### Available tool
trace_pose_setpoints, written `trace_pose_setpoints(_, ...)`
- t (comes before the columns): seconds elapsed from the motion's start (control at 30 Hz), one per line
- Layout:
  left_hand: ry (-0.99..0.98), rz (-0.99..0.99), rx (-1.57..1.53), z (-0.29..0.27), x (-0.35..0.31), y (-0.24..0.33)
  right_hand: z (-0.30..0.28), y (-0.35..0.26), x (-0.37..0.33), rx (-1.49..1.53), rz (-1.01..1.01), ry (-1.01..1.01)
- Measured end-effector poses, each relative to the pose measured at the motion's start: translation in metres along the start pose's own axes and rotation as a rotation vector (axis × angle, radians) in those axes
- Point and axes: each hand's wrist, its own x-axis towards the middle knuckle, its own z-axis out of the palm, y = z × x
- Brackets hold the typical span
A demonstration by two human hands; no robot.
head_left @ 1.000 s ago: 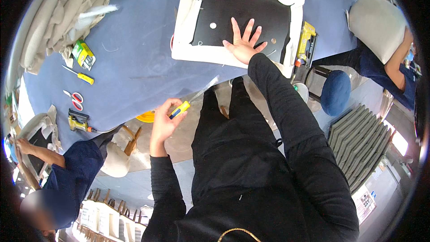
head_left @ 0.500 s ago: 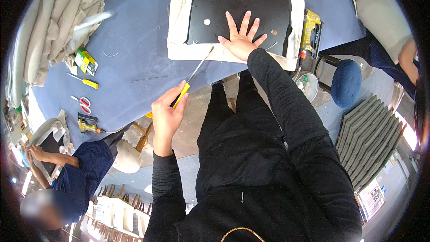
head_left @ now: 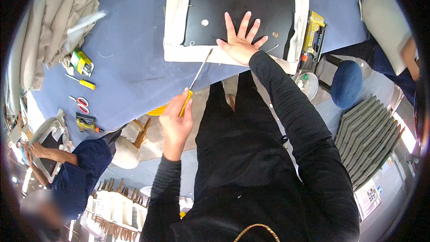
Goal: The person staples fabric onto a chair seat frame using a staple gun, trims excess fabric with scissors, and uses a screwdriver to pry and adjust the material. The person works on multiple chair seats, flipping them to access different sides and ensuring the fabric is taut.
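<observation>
A seat panel (head_left: 210, 0), with a black board face and cream fabric folded round its edges, lies at the table's near edge. My left hand (head_left: 176, 123) is closed round the yellow handle of a screwdriver (head_left: 201, 71). Its thin metal shaft slants up to the right, the tip at the panel's near fabric edge (head_left: 190, 54). On the near part of the board, my right hand (head_left: 242, 45) lies flat with fingers spread. A loose thread (head_left: 272, 48) shows beside it, and a round hole (head_left: 204, 23) is to its left.
A yellow staple gun (head_left: 314, 33) sits right of the panel. Far left are bunched fabric (head_left: 67, 9), a second screwdriver (head_left: 87, 84), scissors (head_left: 82, 105) and another staple gun (head_left: 86, 123). A blue stool (head_left: 346, 84) and stacked grey pads (head_left: 369, 139) stand right. Co-workers are on both sides.
My left hand has shifted a little to the right and down with the screwdriver, whose shaft now stands steeper. My right hand stays spread on the board.
</observation>
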Motion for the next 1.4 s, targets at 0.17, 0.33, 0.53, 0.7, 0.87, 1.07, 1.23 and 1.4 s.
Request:
trace_pose_setpoints(0.17,0.268,-0.038,-0.316,0.099,-0.04,-0.058,0.004,0.008,0.0,-0.077,-0.038,0.054)
trace_pose_setpoints(0.33,0.261,-0.024,-0.377,0.096,-0.045,-0.059,0.01,0.016,0.003,-0.14,-0.042,0.157)
trace_pose_setpoints(0.53,0.227,-0.019,-0.278,0.072,-0.039,-0.042,0.014,0.016,0.006,-0.144,-0.004,0.183)
trace_pose_setpoints(0.7,0.236,0.021,-0.238,0.059,-0.03,-0.038,0.015,0.015,0.007,-0.152,0.028,0.154)
trace_pose_setpoints(0.87,0.144,-0.355,-0.821,0.116,-0.047,-0.07,0.014,0.012,0.006,-0.143,0.014,0.13)
trace_pose_setpoints(1.07,0.165,-0.342,-0.646,0.108,-0.049,-0.064,0.011,0.012,0.01,-0.142,0.03,0.135)
trace_pose_setpoints(1.23,0.331,-0.18,-0.325,0.084,-0.034,-0.039,0.009,0.006,0.006,-0.109,0.044,0.1)
trace_pose_setpoints(1.4,0.268,-0.182,-0.279,0.079,-0.043,-0.037,0.01,0.009,0.003,-0.069,0.013,0.147)
